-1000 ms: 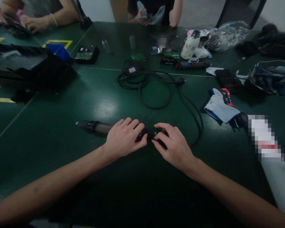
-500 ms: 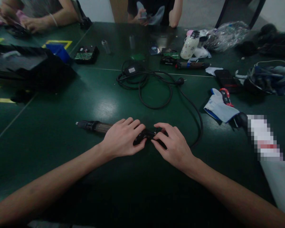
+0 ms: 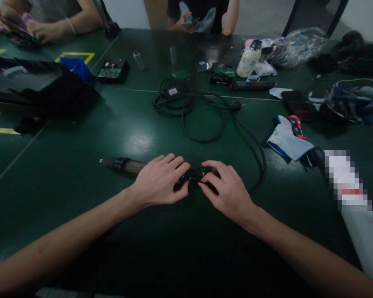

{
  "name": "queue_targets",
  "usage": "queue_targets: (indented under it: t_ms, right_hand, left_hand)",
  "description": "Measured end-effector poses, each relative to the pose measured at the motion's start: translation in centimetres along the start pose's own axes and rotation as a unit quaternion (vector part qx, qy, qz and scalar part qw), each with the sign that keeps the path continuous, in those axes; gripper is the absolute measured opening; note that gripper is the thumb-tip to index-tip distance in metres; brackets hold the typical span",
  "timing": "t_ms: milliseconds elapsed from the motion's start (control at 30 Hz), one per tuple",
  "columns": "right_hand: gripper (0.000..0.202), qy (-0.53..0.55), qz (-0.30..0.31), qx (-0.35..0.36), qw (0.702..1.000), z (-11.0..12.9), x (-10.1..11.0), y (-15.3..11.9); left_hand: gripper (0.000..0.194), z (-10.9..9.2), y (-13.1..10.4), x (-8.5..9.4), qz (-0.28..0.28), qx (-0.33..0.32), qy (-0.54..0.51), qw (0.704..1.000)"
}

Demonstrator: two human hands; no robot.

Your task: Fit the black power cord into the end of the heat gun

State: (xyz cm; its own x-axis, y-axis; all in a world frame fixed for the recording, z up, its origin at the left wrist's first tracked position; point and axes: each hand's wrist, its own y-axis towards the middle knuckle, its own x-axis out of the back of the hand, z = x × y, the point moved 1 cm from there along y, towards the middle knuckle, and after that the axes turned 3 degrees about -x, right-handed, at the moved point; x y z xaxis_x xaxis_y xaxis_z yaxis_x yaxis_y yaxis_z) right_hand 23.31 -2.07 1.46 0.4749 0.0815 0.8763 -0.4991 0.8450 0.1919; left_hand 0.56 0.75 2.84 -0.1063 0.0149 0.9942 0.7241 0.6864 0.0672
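A dark cylindrical tool (image 3: 133, 166), which looks like an electric screwdriver, lies on the green table (image 3: 112, 231) with its metal tip pointing left. My left hand (image 3: 161, 180) is wrapped over its right part, thumb below. At the tool's right end my right hand (image 3: 226, 186) pinches a small black part (image 3: 209, 170), perhaps a connector, mostly covered by the fingers. A black cable (image 3: 262, 165) runs from beside my right hand up to a coil with a black adapter (image 3: 174, 90).
Behind the coil lie circuit boards (image 3: 110, 72), a second tool (image 3: 251, 85) and a bottle (image 3: 249, 60). To the right are a white-blue glove (image 3: 289, 140) and a black phone-like object (image 3: 296, 103). A black bin (image 3: 27, 82) stands left. Two people sit opposite.
My left thumb has shifted slightly left, showing more of the black part between the hands. The right hand has hardly moved.
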Motion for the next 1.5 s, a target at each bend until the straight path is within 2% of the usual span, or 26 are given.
queue_targets:
  t_ms: [400,1000,1133,1500]
  right_hand:
    - [0.011,-0.004,-0.001,0.004,1.0,-0.1,-0.1,0.0]
    - [0.01,-0.014,0.001,0.012,1.0,-0.2,-0.1,0.0]
    - [0.011,-0.014,-0.004,0.012,1.0,-0.2,-0.2,0.0]
    - [0.011,-0.018,-0.004,0.009,1.0,-0.1,-0.1,0.0]
  left_hand:
    - [0.032,0.0,0.0,-0.5,-0.015,0.008,0.019,1.0]
    - [0.043,-0.4,-0.1,-1.3,-0.065,0.04,0.046,0.996]
    - [0.038,-0.6,0.0,-1.3,-0.074,0.047,0.062,0.994]
    - [0.039,-0.6,-0.1,-1.4,-0.088,0.035,0.077,0.993]
